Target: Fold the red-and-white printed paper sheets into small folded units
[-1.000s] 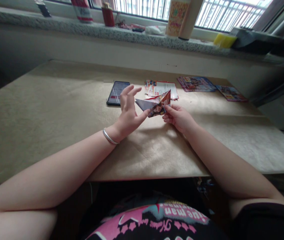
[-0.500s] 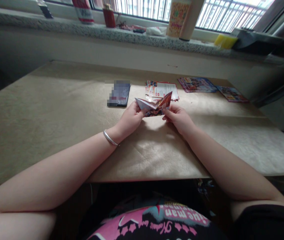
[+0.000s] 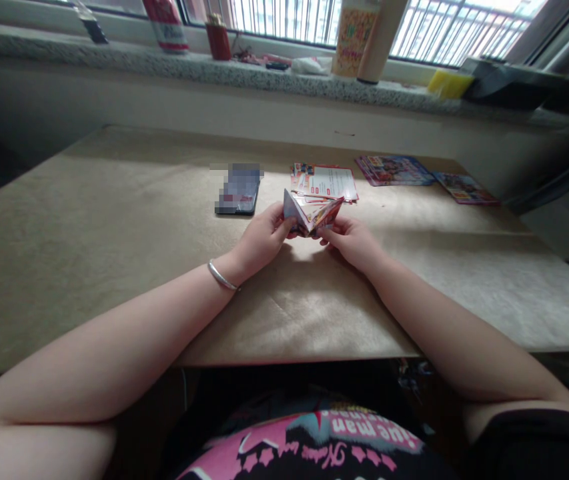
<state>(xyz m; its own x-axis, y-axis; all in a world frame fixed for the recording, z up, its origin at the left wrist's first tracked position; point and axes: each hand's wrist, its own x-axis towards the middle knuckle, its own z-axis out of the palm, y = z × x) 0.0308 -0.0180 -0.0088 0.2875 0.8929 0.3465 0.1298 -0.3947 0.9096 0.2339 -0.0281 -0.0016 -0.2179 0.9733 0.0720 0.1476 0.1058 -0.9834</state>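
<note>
Between my hands, just above the table, is a folded piece of printed paper [image 3: 328, 215] with its two sides standing up in a V. My left hand [image 3: 265, 233] pinches its left side, thumb on the near face. Its right side is gripped by my right hand [image 3: 354, 241], also thumb in front. Fingers behind the paper are partly hidden. Right beyond it lies a loose pile of printed cards [image 3: 331, 180], partly covered by the raised paper. Left of the pile, a dark phone [image 3: 241, 190] rests flat, partly pixelated.
Two groups of colourful cards, a larger stack [image 3: 397, 171] and a smaller one [image 3: 465, 189], lie at the back right of the table [image 3: 114, 233]. Along the stone windowsill [image 3: 259, 75] stand a red can [image 3: 167, 25], a patterned cup [image 3: 354, 40] and a yellow item [image 3: 450, 85].
My hands have come closer together. The paper's sides have folded up more steeply and its V opening has narrowed. The phone and card piles stay where they were.
</note>
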